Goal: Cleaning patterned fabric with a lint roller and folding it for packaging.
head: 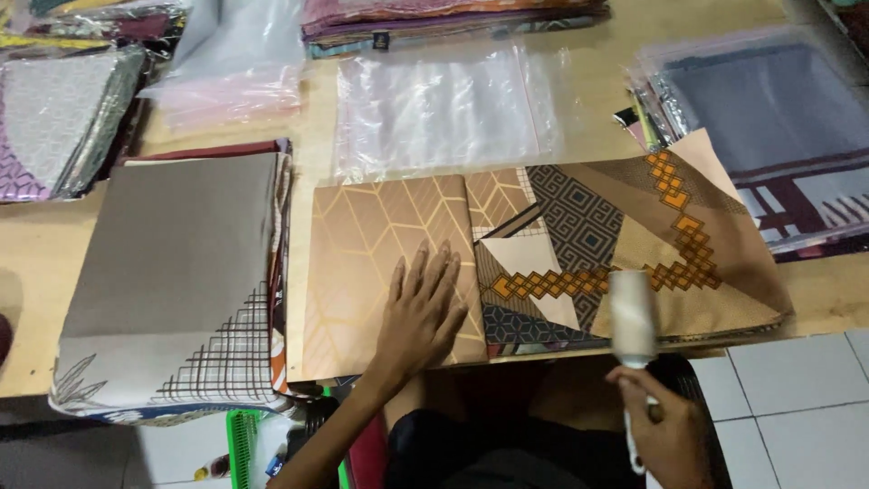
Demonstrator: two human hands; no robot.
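Note:
My left hand (422, 312) lies flat, fingers spread, on a folded brown cloth with gold geometric lines (362, 244). To its right lies a folded brown patterned cloth with orange diamond chains (652, 235). My right hand (665, 435) grips the handle of a white lint roller (632, 317), whose roll rests over the near edge of the patterned cloth.
A stack of folded grey cloths (176, 272) sits at the left. Clear plastic bags (444, 109) lie behind on the wooden table (833, 299). Bagged cloths (778, 127) are at the right, more stacks at the back. White floor tiles (797, 407) show at lower right.

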